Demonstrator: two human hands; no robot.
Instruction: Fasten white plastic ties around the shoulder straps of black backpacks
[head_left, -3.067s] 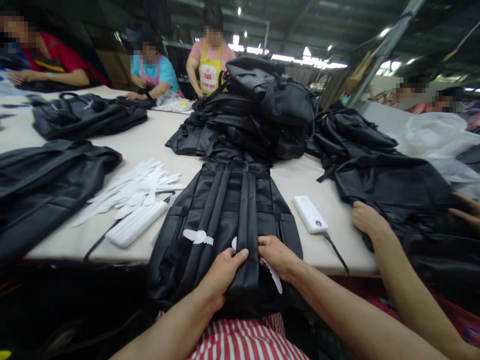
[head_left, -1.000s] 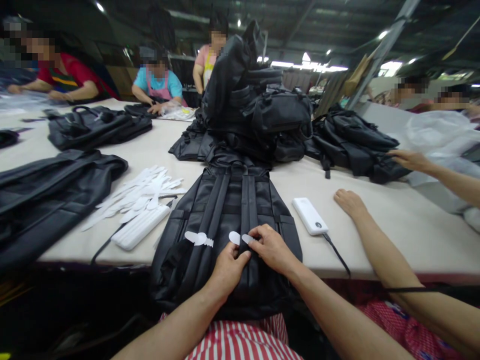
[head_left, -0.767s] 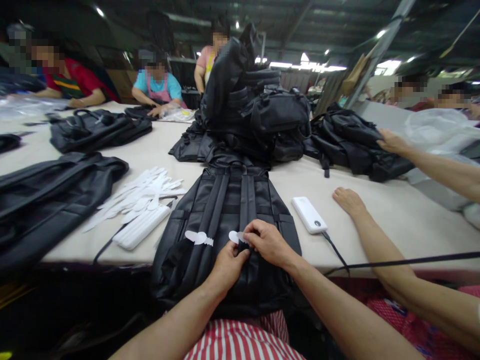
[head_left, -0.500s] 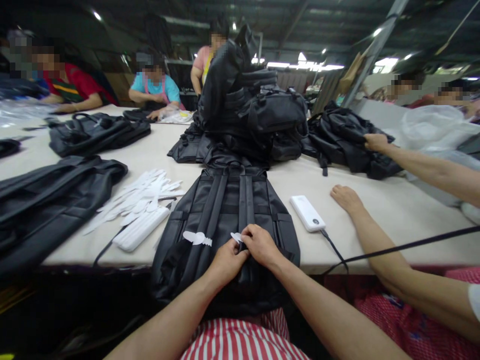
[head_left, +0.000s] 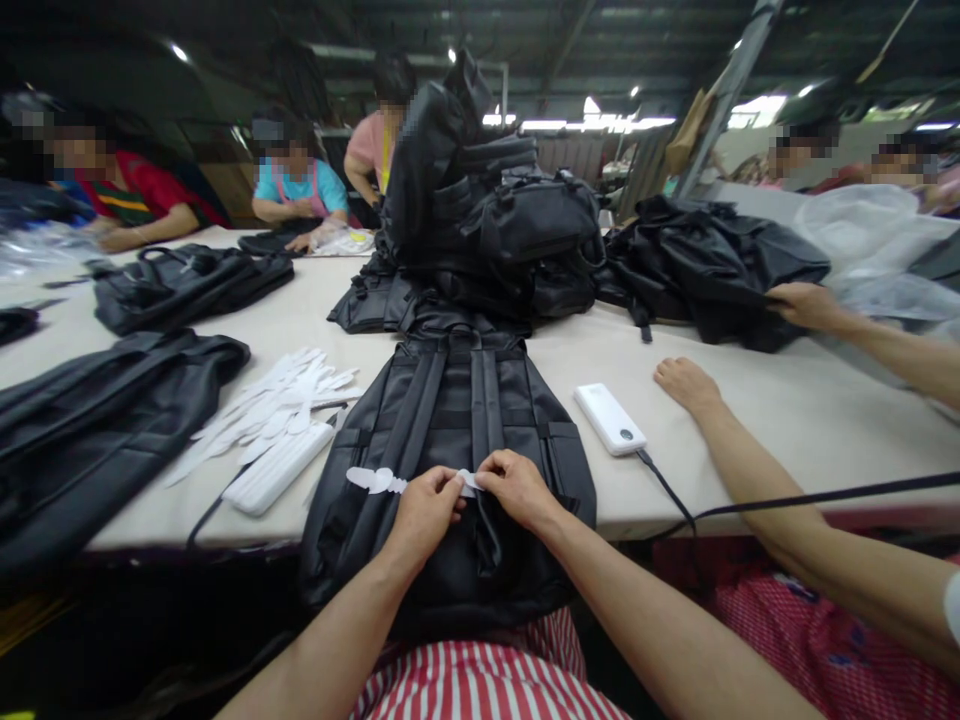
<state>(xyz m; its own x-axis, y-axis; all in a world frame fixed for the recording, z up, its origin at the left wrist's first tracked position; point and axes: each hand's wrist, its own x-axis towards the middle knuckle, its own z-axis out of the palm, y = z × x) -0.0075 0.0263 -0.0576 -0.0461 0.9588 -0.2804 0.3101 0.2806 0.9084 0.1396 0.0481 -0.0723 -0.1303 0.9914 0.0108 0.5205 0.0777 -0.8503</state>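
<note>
A black backpack (head_left: 442,400) lies in front of me with its two shoulder straps facing up, its lower end reaching over the table edge. Around its right strap is a white strip (head_left: 469,484), pinched at one end by my left hand (head_left: 426,512) and at the other by my right hand (head_left: 517,488). Both hands are closed, and the fingers cover part of the strip. Another white strip (head_left: 379,481), with a rounded end and a notched end, sits across the left strap.
Loose white strips (head_left: 281,405) and a white bundle (head_left: 277,468) lie left of the backpack. A white power bank (head_left: 609,418) with a black cable is on the right. Black bags (head_left: 487,220) are piled behind. A co-worker's hand (head_left: 686,385) rests on the table (head_left: 622,350).
My left hand has moved slightly left and up, drawing apart from my right hand on the white strip. The co-worker's other hand has shifted right, pulling at a black bag.
</note>
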